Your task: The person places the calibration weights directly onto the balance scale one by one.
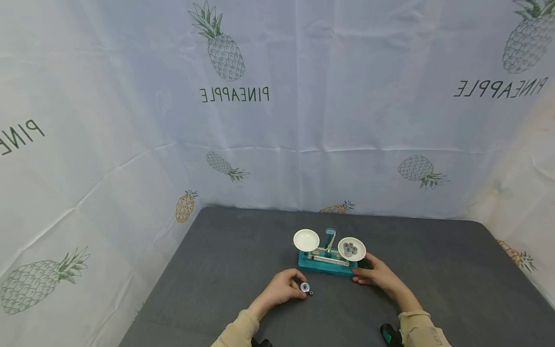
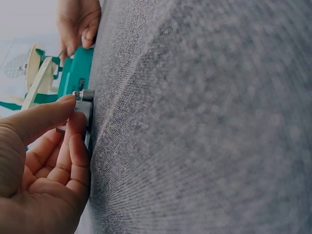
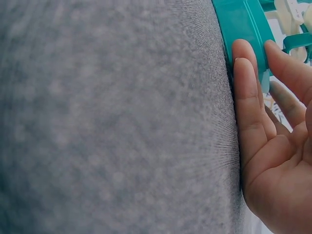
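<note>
A teal balance scale (image 1: 326, 266) with two white pans sits near the middle of the dark table. Several grey metal weights lie in its right pan (image 1: 359, 254), while the left pan (image 1: 306, 239) holds nothing visible. In front of the base, my left hand (image 1: 284, 287) pinches a silver metal weight (image 1: 305, 286) between thumb and fingers, low over the tabletop. Close beside it is a smaller metal weight (image 2: 87, 94). My right hand (image 1: 379, 275) is at the base's right end, its rather straight fingertips touching the teal edge, as the right wrist view shows.
The dark grey tabletop (image 1: 243, 241) extends around the scale. White fabric with printed pineapples (image 1: 347, 120) hangs behind and at both sides. Black bands or devices (image 1: 390, 334) show near both wrists.
</note>
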Demonstrator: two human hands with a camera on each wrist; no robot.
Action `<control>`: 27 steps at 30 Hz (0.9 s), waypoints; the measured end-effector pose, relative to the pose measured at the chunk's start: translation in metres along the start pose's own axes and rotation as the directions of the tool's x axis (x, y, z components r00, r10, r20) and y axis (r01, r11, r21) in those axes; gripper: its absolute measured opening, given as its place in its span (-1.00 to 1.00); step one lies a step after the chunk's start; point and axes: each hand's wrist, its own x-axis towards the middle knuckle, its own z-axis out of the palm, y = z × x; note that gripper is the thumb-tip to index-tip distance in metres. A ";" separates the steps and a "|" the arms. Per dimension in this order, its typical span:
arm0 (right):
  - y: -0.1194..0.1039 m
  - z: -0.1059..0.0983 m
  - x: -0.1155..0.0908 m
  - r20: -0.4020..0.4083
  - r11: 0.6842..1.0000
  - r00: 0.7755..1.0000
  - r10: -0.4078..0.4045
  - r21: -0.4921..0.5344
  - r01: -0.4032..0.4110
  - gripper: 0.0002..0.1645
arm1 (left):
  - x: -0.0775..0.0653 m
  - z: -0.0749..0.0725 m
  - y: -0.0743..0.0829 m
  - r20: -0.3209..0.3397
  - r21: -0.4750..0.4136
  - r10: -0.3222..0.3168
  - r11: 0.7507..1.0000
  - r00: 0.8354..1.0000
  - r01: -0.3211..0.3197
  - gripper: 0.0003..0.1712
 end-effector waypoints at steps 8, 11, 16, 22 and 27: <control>-0.001 0.001 -0.001 -0.027 1.000 0.999 0.022 -0.002 -0.022 0.05 | -0.002 0.000 0.002 -0.007 0.005 0.009 1.000 1.000 -0.009 -0.71; -0.001 0.002 -0.002 -0.028 1.000 0.999 0.026 0.000 -0.026 0.05 | -0.002 0.000 0.002 -0.012 0.010 0.010 1.000 1.000 -0.010 -0.72; -0.002 0.003 -0.002 -0.031 0.999 0.999 0.033 0.002 -0.033 0.04 | -0.002 0.000 0.001 -0.021 0.030 0.021 0.999 1.000 -0.020 -0.73; -0.002 0.003 -0.002 -0.036 0.999 0.999 0.032 -0.001 -0.032 0.05 | -0.004 0.000 0.001 -0.029 0.051 0.055 0.997 0.998 -0.053 -0.72; -0.002 0.003 -0.003 -0.037 1.000 0.999 0.032 0.002 -0.032 0.06 | -0.005 -0.001 0.001 -0.056 0.095 0.102 0.991 0.993 -0.097 -0.73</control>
